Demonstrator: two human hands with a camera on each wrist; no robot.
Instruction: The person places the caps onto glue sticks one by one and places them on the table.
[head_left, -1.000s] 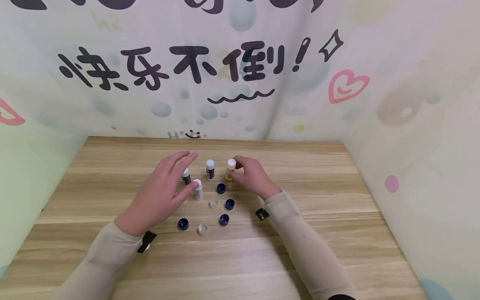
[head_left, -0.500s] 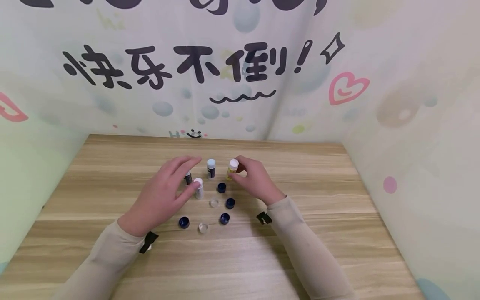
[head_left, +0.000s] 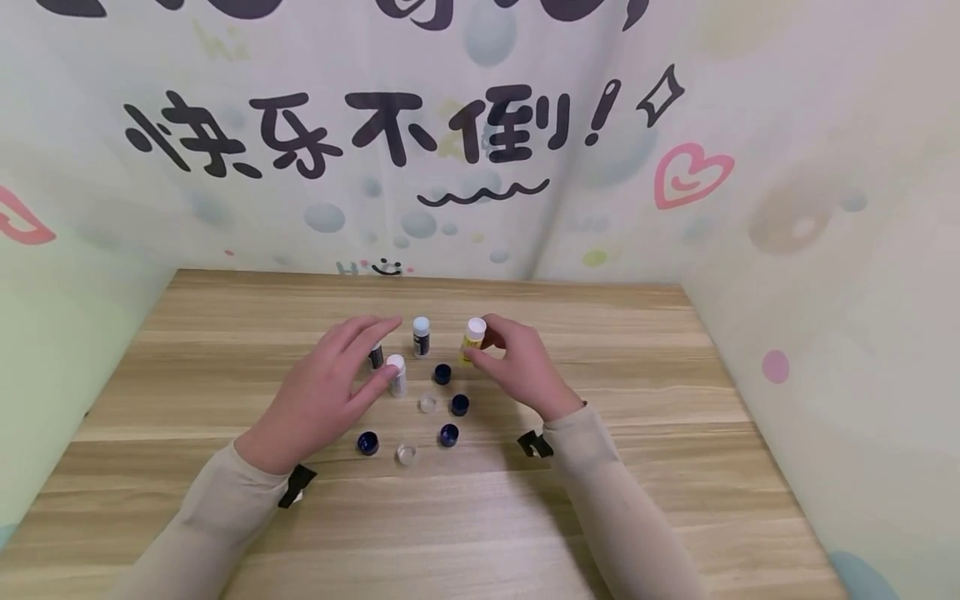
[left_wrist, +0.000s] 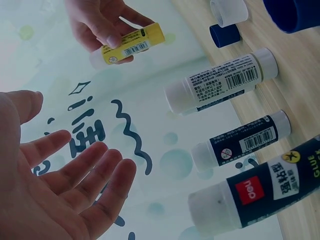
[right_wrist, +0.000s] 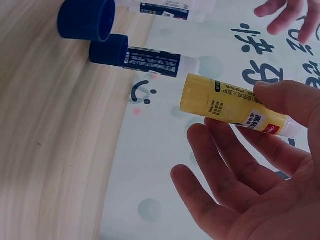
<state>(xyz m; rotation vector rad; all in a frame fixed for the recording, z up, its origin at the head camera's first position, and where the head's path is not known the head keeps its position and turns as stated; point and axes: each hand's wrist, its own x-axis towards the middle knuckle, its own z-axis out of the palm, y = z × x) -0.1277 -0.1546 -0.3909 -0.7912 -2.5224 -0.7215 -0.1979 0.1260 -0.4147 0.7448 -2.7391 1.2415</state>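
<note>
My right hand (head_left: 521,367) pinches a yellow glue stick (right_wrist: 225,102) between thumb and fingers. Its white end points up, and it appears raised off the table. My left hand (head_left: 311,392) is spread with relaxed fingers and holds nothing. Beside it stand a white-labelled glue stick (left_wrist: 225,80) and a dark blue one (head_left: 377,357), partly hidden by the fingers in the head view. Another dark blue glue stick (head_left: 422,337) stands upright between the hands.
On the wooden table (head_left: 480,517), several loose blue caps (head_left: 448,435) lie in front of the sticks. Two clear caps (head_left: 406,454) (head_left: 427,403) lie among them. A printed curtain (head_left: 300,225) hangs behind the table, with pale walls at both sides.
My right hand has shifted slightly to the right with the yellow glue stick. The left hand's raised fingers have lowered a little. The standing sticks and caps keep their places.
</note>
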